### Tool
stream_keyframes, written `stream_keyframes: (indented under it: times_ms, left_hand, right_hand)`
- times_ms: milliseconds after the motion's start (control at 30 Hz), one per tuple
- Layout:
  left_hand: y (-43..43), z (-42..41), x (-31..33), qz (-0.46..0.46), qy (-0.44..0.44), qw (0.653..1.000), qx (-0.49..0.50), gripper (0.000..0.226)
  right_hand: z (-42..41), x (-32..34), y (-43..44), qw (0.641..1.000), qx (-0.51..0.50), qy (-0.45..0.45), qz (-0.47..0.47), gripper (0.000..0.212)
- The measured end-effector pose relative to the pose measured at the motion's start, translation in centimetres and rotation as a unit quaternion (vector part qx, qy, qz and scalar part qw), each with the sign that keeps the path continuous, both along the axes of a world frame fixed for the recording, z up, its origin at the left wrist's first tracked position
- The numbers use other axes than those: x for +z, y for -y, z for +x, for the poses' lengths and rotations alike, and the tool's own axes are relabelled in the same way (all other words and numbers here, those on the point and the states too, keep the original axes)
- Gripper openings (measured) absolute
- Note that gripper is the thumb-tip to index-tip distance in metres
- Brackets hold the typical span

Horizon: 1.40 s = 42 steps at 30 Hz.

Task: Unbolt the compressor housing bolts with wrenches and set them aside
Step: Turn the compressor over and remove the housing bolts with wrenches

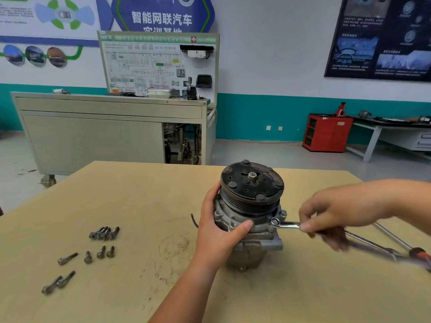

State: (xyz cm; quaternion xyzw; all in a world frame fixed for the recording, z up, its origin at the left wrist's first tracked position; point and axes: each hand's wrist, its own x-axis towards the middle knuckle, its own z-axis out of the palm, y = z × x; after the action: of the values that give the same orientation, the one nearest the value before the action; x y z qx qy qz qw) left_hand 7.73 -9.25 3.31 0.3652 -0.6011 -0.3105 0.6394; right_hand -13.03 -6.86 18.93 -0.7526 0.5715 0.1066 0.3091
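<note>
Workshop table [140, 194] of pale board, scuffed and ring-marked, in a vehicle training room. At its right half a person's left hand [219, 227] clasps the grey housing of a compressor [251, 194]. The fingers are curled round the far side and the thumb is pressed across the front, just below the grooved pulley. The right hand [331, 220], blurred, pinches the shank of a slim bright wrench [285, 224] between thumb and fingertips. The wrench's ring end sits on a flange ear at the housing's right side, just below a bolt [282, 213] seated in the flange. The compressor stands upright on the table, its dark clutch plate and centre nut facing up. Beneath the right forearm lie long-handled tools [382, 250], one with a red grip, near the table's right edge. Well apart to the left, loose bolts [104, 233] lie on the board in three groups: a tight cluster, a spread row nearer the person and a pair nearest of all. Beyond the table stand a wheeled beige training cabinet [93, 131] with a wiring-diagram panel, a red tool cabinet [326, 132] and a workbench along the teal-banded wall.
</note>
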Motion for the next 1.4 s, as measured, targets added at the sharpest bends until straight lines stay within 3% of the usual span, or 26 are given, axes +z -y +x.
stream_keyframes:
  times_ms: [67, 133, 233, 333, 400, 500, 600, 800, 1033, 1233, 1400]
  left_hand:
    - [0.0, 0.0, 0.1, 0.001, -0.003, 1.0, 0.001, 0.081]
    - [-0.1, 0.0, 0.1, 0.003, -0.004, 1.0, 0.001, 0.081]
    - [-0.2, 0.0, 0.1, 0.004, -0.006, 1.0, 0.0, 0.082]
    - [-0.1, 0.0, 0.1, 0.006, -0.007, 1.0, -0.005, 0.083]
    - [0.0, 0.0, 0.0, 0.008, -0.008, 1.0, -0.002, 0.084]
    - [0.1, 0.0, 0.0, -0.001, -0.011, 1.0, 0.001, 0.084]
    - [0.2, -0.2, -0.1, -0.009, -0.016, 1.0, 0.002, 0.084]
    - [0.2, -0.1, 0.0, -0.015, -0.015, 1.0, -0.004, 0.085]
    - [0.2, -0.2, -0.1, -0.026, -0.019, 0.999, -0.004, 0.081]
    - [0.4, -0.1, -0.3, -0.031, -0.019, 0.999, -0.004, 0.08]
    - [0.4, -0.1, -0.3, -0.03, -0.017, 0.999, -0.001, 0.079]
  right_hand:
    - [-0.2, 0.2, 0.7, 0.978, 0.071, -0.09, -0.172, 0.02]
    - [-0.1, 0.6, 1.1, 0.957, 0.101, -0.102, -0.254, 0.017]
    - [-0.5, 1.1, 0.7, 0.986, 0.063, -0.065, -0.137, 0.016]
    - [-0.9, -0.5, -1.0, 0.996, 0.01, 0.088, 0.008, 0.02]
    - [0.0, -2.3, -2.4, 0.978, -0.047, 0.198, 0.041, 0.021]
    - [1.6, -5.0, -4.2, 0.913, -0.156, 0.374, 0.044, 0.023]
    - [2.8, -5.5, -5.3, 0.864, -0.204, 0.452, 0.09, 0.022]
    - [3.9, -5.1, -4.7, 0.85, -0.24, 0.462, 0.078, 0.025]
    - [3.4, -5.4, -5.1, 0.865, -0.241, 0.438, 0.039, 0.026]
    - [3.3, -5.7, -4.9, 0.871, -0.23, 0.43, 0.06, 0.026]
    - [2.3, -4.7, -3.7, 0.908, -0.19, 0.362, 0.089, 0.03]
